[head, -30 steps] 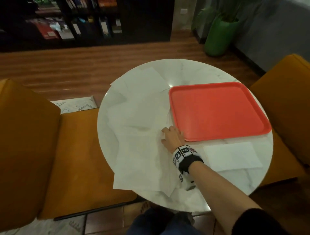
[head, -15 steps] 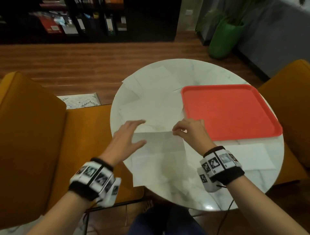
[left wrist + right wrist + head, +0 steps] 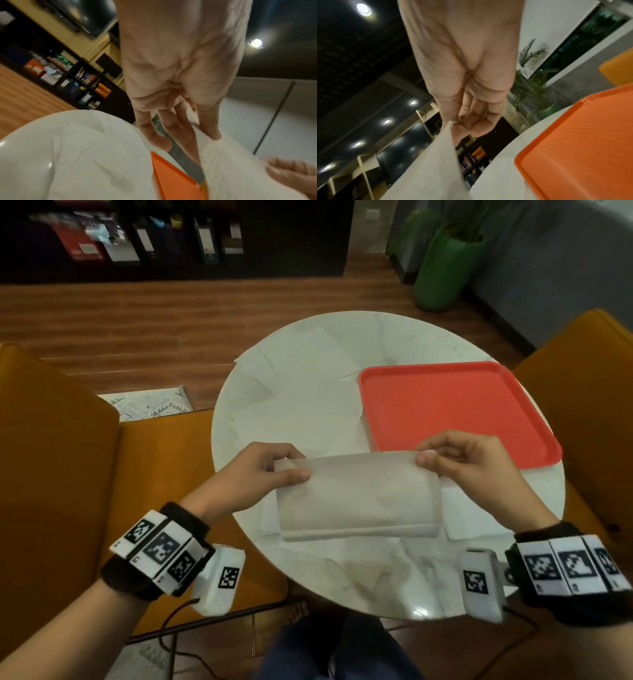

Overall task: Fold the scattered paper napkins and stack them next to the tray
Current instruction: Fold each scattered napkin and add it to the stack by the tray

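A white paper napkin (image 3: 356, 494) hangs lifted over the near part of the round marble table (image 3: 376, 587), its lower edge curled under. My left hand (image 3: 274, 470) pinches its top left corner, thumb on the near side. My right hand (image 3: 455, 460) pinches the top right corner (image 3: 448, 129). The left wrist view shows the napkin (image 3: 231, 169) under my thumb. A red tray (image 3: 452, 412) lies empty on the table's right half. Several loose napkins (image 3: 294, 395) lie spread left of the tray. A folded napkin (image 3: 469, 518) lies in front of the tray, partly hidden.
Orange chairs stand at the left (image 3: 61, 474) and right (image 3: 589, 392) of the table. A green planter (image 3: 445, 268) stands on the wooden floor at the far right. Dark shelves (image 3: 154, 237) line the back wall.
Both hands have taken the napkin's far corners and lifted it off the table toward me. A second ago only the right hand touched it; then the left hand reached in.
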Motion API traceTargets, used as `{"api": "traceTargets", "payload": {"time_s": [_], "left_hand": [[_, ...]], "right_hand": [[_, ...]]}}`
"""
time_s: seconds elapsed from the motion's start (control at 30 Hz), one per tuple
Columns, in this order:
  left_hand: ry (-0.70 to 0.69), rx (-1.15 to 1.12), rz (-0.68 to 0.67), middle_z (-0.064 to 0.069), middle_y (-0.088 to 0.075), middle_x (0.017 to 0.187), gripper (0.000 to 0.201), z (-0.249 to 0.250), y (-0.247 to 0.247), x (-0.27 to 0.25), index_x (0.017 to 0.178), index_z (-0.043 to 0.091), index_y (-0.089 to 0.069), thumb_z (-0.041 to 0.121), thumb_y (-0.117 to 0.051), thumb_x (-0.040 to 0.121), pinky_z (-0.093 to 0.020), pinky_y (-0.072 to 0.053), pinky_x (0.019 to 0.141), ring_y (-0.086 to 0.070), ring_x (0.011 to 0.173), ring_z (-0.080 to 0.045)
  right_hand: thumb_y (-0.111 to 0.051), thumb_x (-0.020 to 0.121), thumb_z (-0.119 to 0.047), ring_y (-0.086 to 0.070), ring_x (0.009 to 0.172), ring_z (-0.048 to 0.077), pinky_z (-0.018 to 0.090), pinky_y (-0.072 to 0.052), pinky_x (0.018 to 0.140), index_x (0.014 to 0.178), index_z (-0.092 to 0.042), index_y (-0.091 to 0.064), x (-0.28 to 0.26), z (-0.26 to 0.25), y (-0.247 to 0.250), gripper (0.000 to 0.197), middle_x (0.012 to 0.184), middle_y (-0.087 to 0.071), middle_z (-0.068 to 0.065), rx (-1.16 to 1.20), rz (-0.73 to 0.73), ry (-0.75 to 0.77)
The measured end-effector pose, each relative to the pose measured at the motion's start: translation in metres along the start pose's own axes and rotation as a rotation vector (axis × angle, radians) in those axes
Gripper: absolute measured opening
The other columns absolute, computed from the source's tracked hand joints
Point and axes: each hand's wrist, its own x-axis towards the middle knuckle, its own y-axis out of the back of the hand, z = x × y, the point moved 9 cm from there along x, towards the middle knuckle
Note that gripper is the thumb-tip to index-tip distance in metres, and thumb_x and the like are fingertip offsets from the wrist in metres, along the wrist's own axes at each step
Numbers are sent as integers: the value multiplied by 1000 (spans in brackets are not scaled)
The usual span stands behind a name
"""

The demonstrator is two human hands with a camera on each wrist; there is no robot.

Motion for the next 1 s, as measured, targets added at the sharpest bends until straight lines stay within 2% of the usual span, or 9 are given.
{"api": "traceTargets", "payload": {"time_s": [0.13,0.2,0.27,0.37,0.5,0.6,0.7,0.87,1.0], "left_hand": [[94,90,6,-7,-73,96,16,-31,1,16,99,17,-69,29,-63,90,-31,-54,79,-68,84,-20],[140,214,-8,-5,-72,97,13,-58,-4,30,97,19,-70,28,-63,91,-35,-52,83,-65,85,-19],[163,310,2,1,-71,102,13,-79,-8,43,98,19,-71,27,-63,91,-33,-48,89,-63,94,-18],[160,415,119,-3,-63,100,19,-87,-5,54,104,14,-72,24,-63,91,-24,-37,80,-54,93,-16],[83,381,256,-7,-60,93,10,-80,6,56,96,19,-72,21,-66,88,-27,-37,77,-53,85,-18],[-11,301,298,-1,-63,88,3,-72,8,43,85,25,-72,22,-72,83,-29,-44,79,-57,84,-13],[-67,293,239,5,-63,84,7,-70,-3,21,84,28,-76,24,-76,79,-29,-46,79,-58,86,-12],[-92,400,94,12,-62,80,10,-91,-35,-12,87,35,-75,37,-74,77,-29,-46,72,-55,81,-5],[-103,554,16,16,-58,78,9,-114,-56,-21,89,39,-72,42,-71,80,-28,-41,73,-52,77,-3]], "right_hand": [[-70,82,-12,-63,67,16,29,-52,68,88,-9,-71,26,36,-17,6,74,-70,14,-83,-81,-117],[-70,82,-12,-55,61,12,24,-47,61,85,-11,-69,41,62,-33,3,65,-63,8,-223,-135,-146],[-71,82,-13,-56,63,11,15,-43,59,86,-13,-69,54,84,-46,5,68,-63,4,-346,-171,-169],[-69,84,-14,-59,66,13,10,-42,56,87,-13,-68,65,97,-56,4,75,-65,5,-420,-153,-189],[-68,84,-13,-60,61,13,27,-49,66,82,-19,-65,65,93,-54,7,68,-64,1,-424,-81,-149],[-69,82,-25,-60,79,12,37,-41,83,79,-31,-64,52,82,-45,8,76,-63,-12,-591,-13,-65],[-67,84,-29,-48,84,8,33,-25,77,80,-34,-66,22,73,-45,5,81,-58,-19,-716,-5,32],[-66,84,-32,-47,89,5,32,-20,81,81,-37,-68,-26,98,-59,6,86,-61,-17,-758,-123,52],[-61,86,-36,-42,90,4,30,-15,79,87,-38,-68,-43,124,-79,8,86,-55,-19,-849,-246,6]]}}
